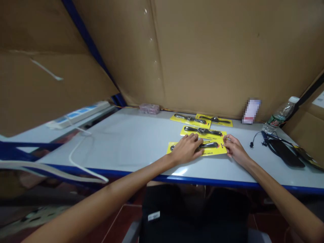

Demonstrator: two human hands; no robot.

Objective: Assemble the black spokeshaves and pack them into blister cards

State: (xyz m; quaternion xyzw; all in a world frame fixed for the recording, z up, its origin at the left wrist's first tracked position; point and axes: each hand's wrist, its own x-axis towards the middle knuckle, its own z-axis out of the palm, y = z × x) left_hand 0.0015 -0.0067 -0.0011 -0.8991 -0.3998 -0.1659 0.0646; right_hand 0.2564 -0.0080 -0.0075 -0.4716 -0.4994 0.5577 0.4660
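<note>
The nearest yellow-carded spokeshave pack (212,151) lies flat near the table's front edge, its black tool under clear plastic. My left hand (186,147) rests on top of it, palm down with fingers laid across the tool, hiding its middle. At the card's right end, by the hanging hole, my right hand (234,148) pinches the edge between thumb and fingers. Just behind lies another spokeshave pack (204,131). Farther back are a left rear spokeshave pack (191,119) and a right rear spokeshave pack (214,120), their cards overlapping.
A clear plastic bottle (277,118) stands at the back right, near a black pouch (286,153) and cables. A blurred phone-like object (251,111) leans on the cardboard wall. A small pinkish pack (149,108) sits at the back; a power strip (81,114) lies left, with white cable.
</note>
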